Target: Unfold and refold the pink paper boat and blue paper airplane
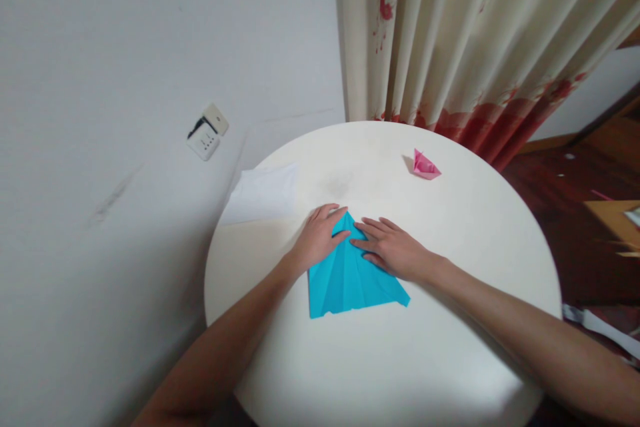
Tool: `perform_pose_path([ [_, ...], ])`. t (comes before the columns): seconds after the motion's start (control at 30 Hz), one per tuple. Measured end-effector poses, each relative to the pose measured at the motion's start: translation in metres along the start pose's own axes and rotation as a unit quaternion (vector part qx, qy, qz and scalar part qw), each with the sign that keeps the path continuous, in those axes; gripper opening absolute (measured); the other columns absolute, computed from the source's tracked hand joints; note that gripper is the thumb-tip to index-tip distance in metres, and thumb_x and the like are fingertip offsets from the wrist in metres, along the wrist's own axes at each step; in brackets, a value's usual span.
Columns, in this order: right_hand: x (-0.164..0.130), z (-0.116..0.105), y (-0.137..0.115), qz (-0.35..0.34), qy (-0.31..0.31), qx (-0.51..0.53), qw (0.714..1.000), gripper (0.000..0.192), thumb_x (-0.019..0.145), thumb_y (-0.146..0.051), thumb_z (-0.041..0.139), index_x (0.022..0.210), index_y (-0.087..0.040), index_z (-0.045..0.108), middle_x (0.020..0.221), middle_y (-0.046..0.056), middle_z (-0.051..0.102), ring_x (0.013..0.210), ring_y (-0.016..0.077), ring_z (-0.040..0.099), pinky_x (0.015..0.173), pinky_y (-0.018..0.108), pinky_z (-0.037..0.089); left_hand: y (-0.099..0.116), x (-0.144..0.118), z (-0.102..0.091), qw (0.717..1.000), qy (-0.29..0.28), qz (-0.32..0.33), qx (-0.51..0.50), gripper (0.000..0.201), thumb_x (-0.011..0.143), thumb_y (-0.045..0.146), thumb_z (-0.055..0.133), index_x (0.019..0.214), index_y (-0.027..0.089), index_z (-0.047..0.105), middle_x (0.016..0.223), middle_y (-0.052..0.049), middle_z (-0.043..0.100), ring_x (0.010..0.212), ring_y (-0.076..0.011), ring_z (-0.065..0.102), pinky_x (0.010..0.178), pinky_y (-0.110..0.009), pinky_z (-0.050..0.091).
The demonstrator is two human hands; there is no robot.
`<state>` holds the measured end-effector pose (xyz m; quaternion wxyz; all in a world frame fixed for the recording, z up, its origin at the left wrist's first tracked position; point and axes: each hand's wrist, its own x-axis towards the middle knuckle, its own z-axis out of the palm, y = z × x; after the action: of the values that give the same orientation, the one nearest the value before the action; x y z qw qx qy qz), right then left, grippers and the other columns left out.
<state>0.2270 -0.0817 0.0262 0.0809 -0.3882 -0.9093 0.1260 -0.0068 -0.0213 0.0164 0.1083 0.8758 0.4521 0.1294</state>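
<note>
Both forearms enter from the lower edge, cut off there. One blue paper (pixel 350 277), folded to a triangular shape pointing away from me, lies flat near the middle of the round white table (pixel 450 347). My left hand (pixel 317 237) presses its upper left edge, fingers together and flat. My right hand (pixel 393 247) rests on its upper right side, fingers slightly spread and extended. One small pink folded paper (pixel 425 165) sits well apart. One white sheet (pixel 265 192) overhangs the table's left rim. Creases under my palms are hidden.

blue paper (pixel 350 277), pink paper boat (pixel 425 165)
</note>
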Motion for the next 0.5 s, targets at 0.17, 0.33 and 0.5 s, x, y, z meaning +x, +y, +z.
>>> perform_pose_path([
  [0.17,0.0003,-0.0004,0.0003,0.004,-0.004,-0.002,1.000,0.045,0.102,-0.036,0.046,0.146,-0.029,0.051,0.159,0.012,0.038,0.147,0.0334,0.032,0.116,0.059,0.029,0.0029,0.0003,-0.0014,0.999,0.010,-0.048,0.003,0.058,0.088,0.041,0.067,0.141,0.023,0.054,0.116,-0.010,0.057,0.114,-0.0287,0.054,0.105,-0.045,0.044],
  [0.33,-0.0001,-0.0015,-0.0003,0.000,-0.006,-0.006,1.000,0.045,0.102,-0.036,0.044,0.146,-0.027,0.052,0.159,0.013,0.038,0.147,0.0339,0.032,0.116,0.059,0.029,0.0039,0.0020,-0.0030,0.998,-0.018,-0.045,-0.034,0.053,0.090,0.038,0.063,0.138,0.017,0.057,0.106,-0.009,0.065,0.103,-0.0262,0.061,0.096,-0.037,0.049],
  [0.5,-0.0004,-0.0009,0.0002,-0.001,-0.002,-0.001,1.000,0.046,0.102,-0.036,0.045,0.147,-0.028,0.051,0.160,0.012,0.037,0.148,0.0332,0.031,0.116,0.058,0.029,0.0040,0.0019,-0.0050,0.992,-0.026,-0.087,-0.083,0.055,0.085,0.038,0.067,0.137,0.020,0.059,0.100,-0.005,0.070,0.089,-0.0224,0.065,0.083,-0.032,0.051],
])
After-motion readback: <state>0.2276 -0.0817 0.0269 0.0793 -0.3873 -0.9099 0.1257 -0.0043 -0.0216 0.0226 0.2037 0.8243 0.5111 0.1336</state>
